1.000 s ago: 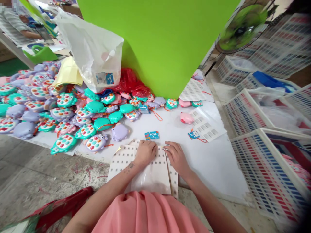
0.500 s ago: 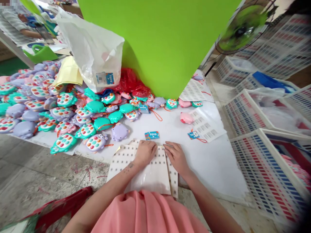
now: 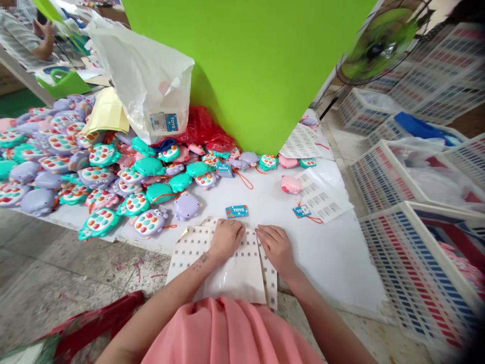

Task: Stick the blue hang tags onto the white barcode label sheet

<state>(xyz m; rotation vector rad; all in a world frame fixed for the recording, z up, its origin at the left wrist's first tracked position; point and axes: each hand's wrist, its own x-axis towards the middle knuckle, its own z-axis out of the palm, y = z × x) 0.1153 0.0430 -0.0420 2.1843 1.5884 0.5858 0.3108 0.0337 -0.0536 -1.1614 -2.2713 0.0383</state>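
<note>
White sheets of small printed stickers lie at the table's front edge, overlapping, against my pink clothing. My left hand rests on the top sheet with its fingers curled, closed at the upper edge. My right hand is just to the right, its fingers together and bent down on the sheet's upper right corner. The fingertips of both hands are partly hidden. Just beyond my left hand lies a blue TOYS tag. A pink toy with a second blue tag lies farther right.
Many purple, teal and pink pop toys are heaped on the left. Behind them stand a white plastic bag and a green panel. Another label sheet lies right. White crates and a fan stand beyond the table.
My right hand has shifted very slightly, its fingers a little more bent at the sheet's corner. My left hand stays put. A person's hand at the far left has risen.
</note>
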